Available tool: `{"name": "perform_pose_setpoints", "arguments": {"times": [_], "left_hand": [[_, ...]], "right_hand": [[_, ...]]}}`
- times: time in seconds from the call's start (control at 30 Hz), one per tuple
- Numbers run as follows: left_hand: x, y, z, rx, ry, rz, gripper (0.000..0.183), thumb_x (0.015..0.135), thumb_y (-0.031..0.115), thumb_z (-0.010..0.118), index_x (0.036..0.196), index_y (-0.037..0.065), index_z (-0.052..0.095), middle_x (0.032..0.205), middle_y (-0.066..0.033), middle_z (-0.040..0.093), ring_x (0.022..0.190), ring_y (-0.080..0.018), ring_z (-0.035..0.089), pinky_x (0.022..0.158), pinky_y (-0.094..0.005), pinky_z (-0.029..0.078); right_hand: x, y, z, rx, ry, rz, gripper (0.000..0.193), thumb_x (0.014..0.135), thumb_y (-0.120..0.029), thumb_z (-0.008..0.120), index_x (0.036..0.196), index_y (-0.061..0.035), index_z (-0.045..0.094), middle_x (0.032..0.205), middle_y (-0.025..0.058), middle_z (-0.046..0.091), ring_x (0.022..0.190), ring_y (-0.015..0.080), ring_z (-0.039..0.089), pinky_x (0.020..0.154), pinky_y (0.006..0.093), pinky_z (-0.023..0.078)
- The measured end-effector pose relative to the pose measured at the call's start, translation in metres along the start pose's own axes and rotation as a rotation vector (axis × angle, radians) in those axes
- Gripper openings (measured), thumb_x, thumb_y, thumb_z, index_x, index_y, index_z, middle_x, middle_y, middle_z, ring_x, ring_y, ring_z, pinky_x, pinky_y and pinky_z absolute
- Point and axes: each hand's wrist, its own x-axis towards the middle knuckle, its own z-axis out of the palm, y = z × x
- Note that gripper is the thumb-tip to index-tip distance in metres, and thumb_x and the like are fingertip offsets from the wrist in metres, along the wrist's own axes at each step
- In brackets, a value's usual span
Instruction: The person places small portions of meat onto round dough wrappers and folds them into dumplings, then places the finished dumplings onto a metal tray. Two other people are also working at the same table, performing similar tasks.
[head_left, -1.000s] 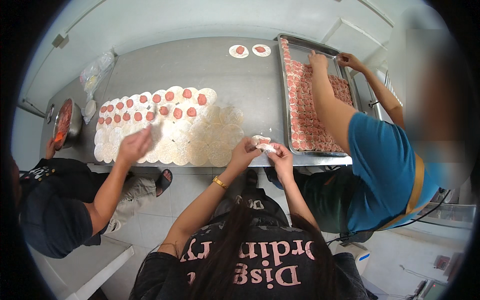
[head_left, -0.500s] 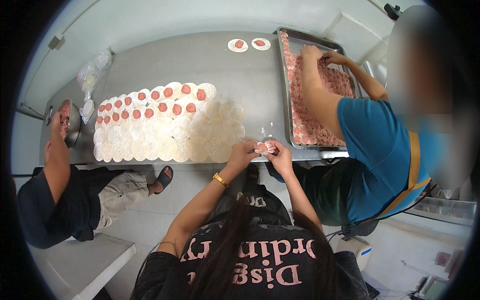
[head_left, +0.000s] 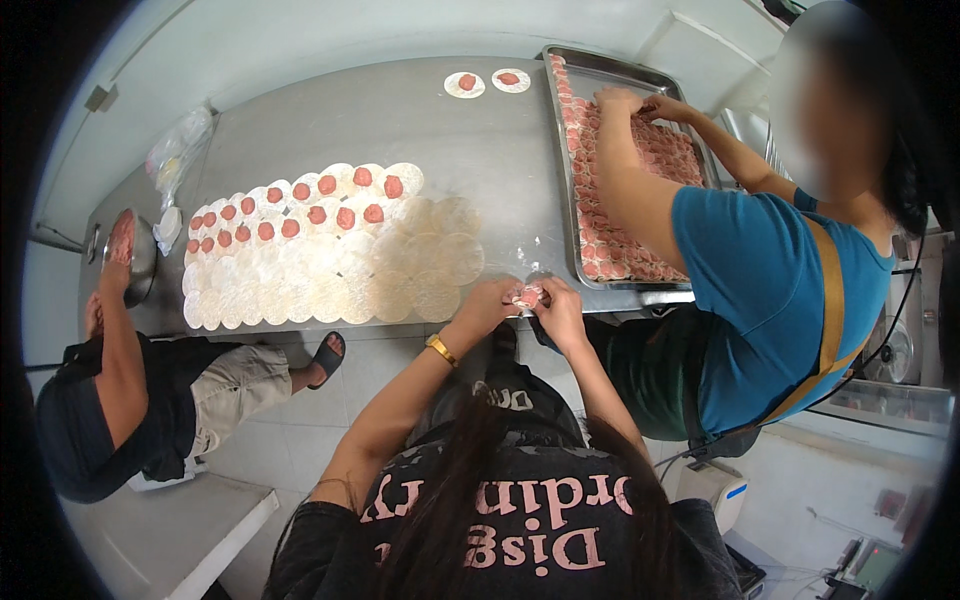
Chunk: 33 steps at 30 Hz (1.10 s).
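Between my two hands, at the table's near edge, is a dumpling (head_left: 525,297), a pale round wrapper gathered around pink meat filling. My left hand (head_left: 489,304) pinches its left side, and my right hand (head_left: 556,305) pinches its right side. To the left lie overlapping rows of round dumpling wrappers (head_left: 300,300). The two far rows carry small lumps of pink meat filling (head_left: 316,215), while the nearer rows are bare. Two separate wrappers topped with filling (head_left: 464,85) lie at the far side of the table.
A large metal tray (head_left: 571,200) packed with filled dumplings stands at right, where a person in a blue shirt (head_left: 745,270) reaches in. Another person at left has a hand in a metal bowl (head_left: 147,262) of pink meat. A plastic bag (head_left: 180,150) lies at the table's far left.
The wrapper in my fingers has gone from spread open to more tightly gathered around the filling. At left, the other person's hand has moved within the bowl. My view has shifted slightly.
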Motion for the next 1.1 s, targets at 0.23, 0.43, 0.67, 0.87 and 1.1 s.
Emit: {"name": "perform_pose_setpoints", "arguments": {"times": [0.23,0.43,0.67,0.87,1.1], "left_hand": [[0.007,0.002,-0.007,0.055,-0.050,-0.031,0.031,0.067,0.014,0.075,0.091,0.001,0.060,0.080,-0.0186,0.064,0.076,-0.0350,0.062,0.068,-0.0398,0.049],[0.009,0.013,-0.010,0.227,-0.048,0.019,0.032,0.067,0.016,0.074,0.090,0.002,0.057,0.077,-0.0201,0.063,0.076,-0.0380,0.061,0.066,-0.0438,0.048],[0.005,0.014,-0.015,0.246,0.028,0.016,0.033,0.071,0.025,0.075,0.082,0.001,0.055,0.072,-0.0166,0.063,0.069,-0.0333,0.062,0.063,-0.0402,0.048],[0.007,0.014,-0.012,0.198,-0.020,-0.051,0.033,0.069,0.021,0.075,0.089,0.004,0.056,0.080,-0.0162,0.063,0.078,-0.0374,0.061,0.067,-0.0447,0.047],[0.006,0.006,-0.011,0.227,0.021,0.066,0.031,0.071,0.020,0.074,0.088,0.000,0.057,0.075,-0.0184,0.062,0.071,-0.0345,0.061,0.064,-0.0392,0.047]], "right_hand": [[0.010,0.007,0.008,0.014,0.086,-0.153,0.028,0.066,0.010,0.062,0.092,0.0009,0.063,0.085,0.0156,0.061,0.074,0.0313,0.063,0.065,0.0343,0.050],[0.005,0.005,0.007,-0.011,-0.025,0.020,0.030,0.065,0.012,0.059,0.092,-0.0004,0.065,0.085,0.0148,0.062,0.080,0.0305,0.063,0.068,0.0349,0.050],[0.010,0.003,0.010,0.032,0.029,-0.174,0.031,0.065,0.012,0.055,0.092,0.0000,0.065,0.089,0.0158,0.063,0.083,0.0348,0.061,0.073,0.0370,0.049],[0.006,0.000,0.008,0.126,0.026,-0.118,0.034,0.065,0.013,0.054,0.094,0.0002,0.065,0.094,0.0161,0.062,0.091,0.0362,0.059,0.079,0.0406,0.048],[0.000,0.003,0.007,-0.061,0.049,0.016,0.033,0.067,0.011,0.057,0.097,0.0000,0.065,0.086,0.0170,0.060,0.078,0.0320,0.062,0.070,0.0366,0.050]]}}
